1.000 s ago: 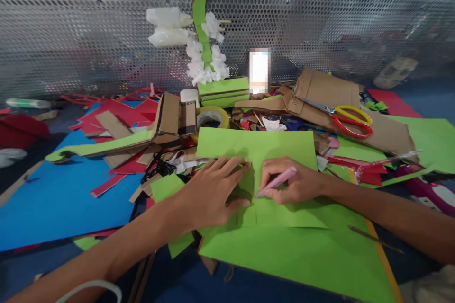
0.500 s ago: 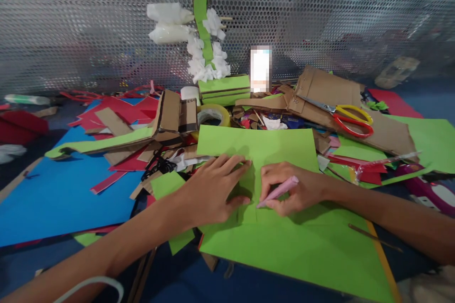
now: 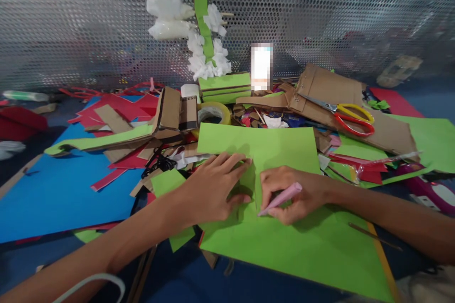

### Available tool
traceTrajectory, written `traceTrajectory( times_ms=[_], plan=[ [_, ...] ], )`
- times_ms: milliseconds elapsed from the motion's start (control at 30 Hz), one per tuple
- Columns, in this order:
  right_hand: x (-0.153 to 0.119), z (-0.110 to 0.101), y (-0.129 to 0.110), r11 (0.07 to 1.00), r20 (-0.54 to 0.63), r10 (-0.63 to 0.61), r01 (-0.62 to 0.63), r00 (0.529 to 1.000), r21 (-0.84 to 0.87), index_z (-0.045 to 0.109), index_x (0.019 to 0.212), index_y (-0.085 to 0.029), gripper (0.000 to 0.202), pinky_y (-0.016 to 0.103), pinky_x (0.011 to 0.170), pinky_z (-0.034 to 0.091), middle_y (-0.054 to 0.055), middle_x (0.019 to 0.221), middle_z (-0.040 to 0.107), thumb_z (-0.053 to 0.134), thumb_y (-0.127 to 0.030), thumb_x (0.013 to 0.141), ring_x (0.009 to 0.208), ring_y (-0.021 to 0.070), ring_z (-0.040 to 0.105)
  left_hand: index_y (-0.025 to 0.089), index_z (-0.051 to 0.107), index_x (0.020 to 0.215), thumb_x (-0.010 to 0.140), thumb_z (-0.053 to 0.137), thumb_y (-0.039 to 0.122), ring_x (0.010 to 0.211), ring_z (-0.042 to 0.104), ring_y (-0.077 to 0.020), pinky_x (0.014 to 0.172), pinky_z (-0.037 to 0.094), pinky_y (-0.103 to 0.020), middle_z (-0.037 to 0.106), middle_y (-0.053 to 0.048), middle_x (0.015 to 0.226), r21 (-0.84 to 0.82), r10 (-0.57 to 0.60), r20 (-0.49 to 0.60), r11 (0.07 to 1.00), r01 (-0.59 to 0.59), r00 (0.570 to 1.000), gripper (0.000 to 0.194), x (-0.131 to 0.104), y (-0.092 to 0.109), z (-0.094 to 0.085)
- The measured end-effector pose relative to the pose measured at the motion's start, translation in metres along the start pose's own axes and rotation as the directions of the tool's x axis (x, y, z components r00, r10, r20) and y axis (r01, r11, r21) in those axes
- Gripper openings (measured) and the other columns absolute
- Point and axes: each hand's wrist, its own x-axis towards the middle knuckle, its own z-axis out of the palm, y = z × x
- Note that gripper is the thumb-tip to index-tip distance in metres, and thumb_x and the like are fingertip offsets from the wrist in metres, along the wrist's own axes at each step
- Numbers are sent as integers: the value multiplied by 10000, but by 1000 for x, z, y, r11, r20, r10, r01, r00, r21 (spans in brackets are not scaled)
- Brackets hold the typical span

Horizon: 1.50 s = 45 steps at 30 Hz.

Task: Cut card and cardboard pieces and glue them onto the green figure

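A large green sheet [image 3: 305, 251] lies in front of me, with a smaller green piece [image 3: 259, 139] on its upper part. My left hand [image 3: 216, 189] rests on the green paper with its fingers spread, pressing it and holding nothing. My right hand [image 3: 286, 196] is closed around a pink pen [image 3: 282, 200], whose tip touches the green paper just right of my left thumb. A thin dark line shows on the paper near the tip.
Scissors [image 3: 336, 110] lie on brown cardboard [image 3: 330, 86] at the back right. Behind the sheet are a tape roll [image 3: 224, 114] and scraps. A blue sheet [image 3: 74, 194] lies left. Metal mesh [image 3: 305, 19] stands behind, with a green curved piece [image 3: 202, 4] before it.
My right hand has moved slightly down toward me with the pink pen, its tip now lower on the paper. My left hand has stayed in place.
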Motion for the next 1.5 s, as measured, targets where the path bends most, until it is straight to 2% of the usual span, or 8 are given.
traceTrajectory(
  times_ms=[167,333,600,733,867,1033,1167,1500],
  plan=[
    [-2,1,3,999,-28,23,-24,999,-28,727,874,-200,149,276,716,476,18,817,768,702,-107,761,729,145,604,179,501,1516,977,604,495,1307,554,-406,1050,510,-579,532,-188,1510,1,1,12,1000,-1,1000,633,0,0,0],
    [-2,2,4,999,45,-34,32,998,39,732,907,-201,170,271,711,481,22,831,780,703,-120,760,746,150,626,204,496,1525,964,627,486,1305,556,-401,1059,504,-566,538,-179,1508,-10,0,-1,1000,0,1000,641,-1,0,1],
    [-1,2,2,997,18,-58,57,998,47,722,888,-196,158,268,720,484,20,818,780,689,-108,761,723,142,613,189,487,1529,978,599,504,1315,547,-397,1060,498,-557,533,-180,1508,0,0,2,1000,0,1000,644,0,0,1],
    [-1,2,3,1000,-50,8,-9,999,-27,717,852,-202,142,272,706,477,15,781,757,690,-106,750,688,139,591,201,485,1534,979,599,499,1307,553,-398,1045,506,-559,530,-179,1511,-4,5,-4,1000,-5,1000,640,0,-1,1],
    [-2,2,5,999,36,-34,33,999,43,730,902,-202,177,261,697,481,24,816,776,695,-108,757,741,148,628,180,496,1522,977,597,499,1295,553,-401,1044,509,-569,535,-190,1508,5,8,-3,1000,-8,1000,639,0,-1,2],
    [-1,3,4,1000,-45,-1,2,999,29,737,869,-199,154,266,697,480,16,795,772,696,-104,755,696,136,609,196,494,1520,987,584,502,1299,551,-395,1049,507,-561,532,-178,1514,8,5,-5,1000,-5,1000,621,-1,0,1],
    [0,3,3,995,22,-58,56,998,84,749,899,-197,188,253,700,487,22,823,793,699,-96,748,744,143,635,193,494,1517,980,600,499,1303,554,-394,1058,504,-555,535,-180,1508,9,6,1,1000,-6,1000,628,0,0,0],
    [-2,2,6,992,-74,-64,71,995,104,744,913,-177,156,236,641,475,20,792,751,708,-113,775,687,123,605,175,486,1532,982,600,496,1307,555,-404,1058,503,-572,540,-192,1504,16,18,-14,1000,-17,1000,647,-2,-1,3]
  ],
)
